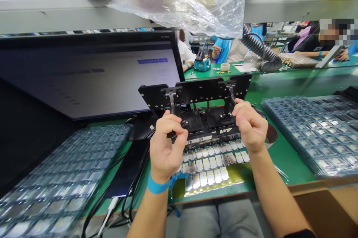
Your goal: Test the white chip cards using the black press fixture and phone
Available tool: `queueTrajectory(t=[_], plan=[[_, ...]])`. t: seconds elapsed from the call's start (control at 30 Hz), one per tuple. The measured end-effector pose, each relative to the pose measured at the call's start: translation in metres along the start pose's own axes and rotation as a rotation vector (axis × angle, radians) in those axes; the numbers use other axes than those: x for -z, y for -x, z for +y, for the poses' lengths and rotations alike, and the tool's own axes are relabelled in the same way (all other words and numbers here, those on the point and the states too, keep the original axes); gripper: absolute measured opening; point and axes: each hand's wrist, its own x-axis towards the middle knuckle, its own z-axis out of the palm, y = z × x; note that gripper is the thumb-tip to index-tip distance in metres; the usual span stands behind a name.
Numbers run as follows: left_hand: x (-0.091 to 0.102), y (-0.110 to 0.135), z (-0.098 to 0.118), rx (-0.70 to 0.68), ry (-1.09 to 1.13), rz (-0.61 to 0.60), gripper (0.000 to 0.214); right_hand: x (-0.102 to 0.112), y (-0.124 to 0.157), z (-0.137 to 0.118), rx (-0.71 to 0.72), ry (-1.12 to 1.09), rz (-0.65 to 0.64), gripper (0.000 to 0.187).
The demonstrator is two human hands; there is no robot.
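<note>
A black test fixture (200,92) stands in front of me, its hinged plates tilted up and two toggle clamps on it. My left hand (167,146), with a blue wrist strap (159,185), is closed around the handle of the left toggle clamp (171,100). Fingers of my right hand (251,126) are curled on the handle of the right toggle clamp (231,94). Just below the fixture, rows of small silvery boards (208,162) with yellow dots lie on a yellowish sheet (240,176). My left hand partly hides the fixture's lower left.
Stacked clear trays hold parts at left (64,167) and right (316,130). A monitor (112,77) stands behind at left. Black cables and a dark flat device (125,171) lie beside the left trays. Tweezers (281,172) rest at right. Co-workers sit across the bench.
</note>
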Motion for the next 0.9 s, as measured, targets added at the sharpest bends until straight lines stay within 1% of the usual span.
queueTrajectory(t=[0.47,0.63,0.8,0.9], plan=[[-0.0005,0.0018,0.0002,0.009,-0.022,0.023,0.014,-0.0003,0.0002,-0.0004,0.014,-0.011,-0.006,0.032],[-0.0002,0.001,0.0008,0.005,-0.008,0.008,0.015,0.0002,0.0008,-0.0004,0.001,-0.02,-0.013,0.03],[-0.0023,0.0007,0.0013,0.016,-0.001,0.042,0.015,0.0001,0.0011,-0.0013,-0.005,-0.013,-0.004,0.032],[-0.0026,0.0019,0.0007,0.018,-0.016,0.039,0.014,0.0006,0.0015,-0.0009,-0.006,0.005,0.0,0.032]])
